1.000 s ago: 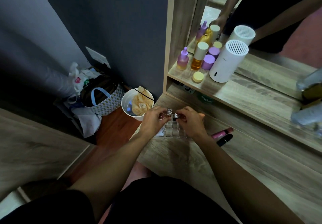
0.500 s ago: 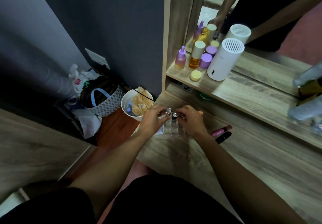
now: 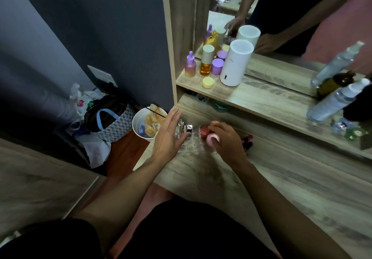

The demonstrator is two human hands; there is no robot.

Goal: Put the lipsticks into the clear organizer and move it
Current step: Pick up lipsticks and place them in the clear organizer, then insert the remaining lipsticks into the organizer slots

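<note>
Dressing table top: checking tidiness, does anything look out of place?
Two lipsticks, one pink and one black, lie loose beside the right hand, outside the clear plastic organizer.

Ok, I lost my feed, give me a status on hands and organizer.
Left hand open, flat against the clear organizer. Right hand shut on a pink lipstick at its right side. Two lipsticks still on the desk.

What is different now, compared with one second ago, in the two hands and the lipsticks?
The left hand let go and opened flat beside the clear organizer. The right hand drew back and now holds a pink lipstick. The two silver-topped lipsticks stayed in the organizer; the dark lipsticks stayed on the table.
</note>
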